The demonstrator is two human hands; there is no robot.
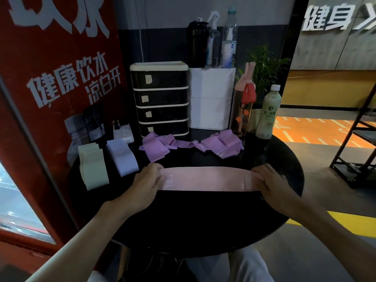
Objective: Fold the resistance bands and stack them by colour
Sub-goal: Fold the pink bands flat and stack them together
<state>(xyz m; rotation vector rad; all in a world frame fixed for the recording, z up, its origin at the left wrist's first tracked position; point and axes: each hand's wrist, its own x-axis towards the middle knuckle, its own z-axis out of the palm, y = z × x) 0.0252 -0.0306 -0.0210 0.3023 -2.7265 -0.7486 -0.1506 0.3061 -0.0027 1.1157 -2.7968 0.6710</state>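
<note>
The round black worktop (203, 220) carries a drawer unit (160, 98) at the back and a pink band (205, 179) stretched flat across its middle. Loose purple bands (156, 147) lie heaped between them, with a folded green stack (92, 165) and white stack (123, 157) side by side at the left. The left hand (142, 186) and right hand (270, 184) each grip one end of the pink band.

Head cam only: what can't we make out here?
Head view:
- pink band ends: under left hand and right hand.
- green stack and white stack: band count, too dim.
- purple bands: count, tangled together.
- drawer unit labels: too small.
</note>
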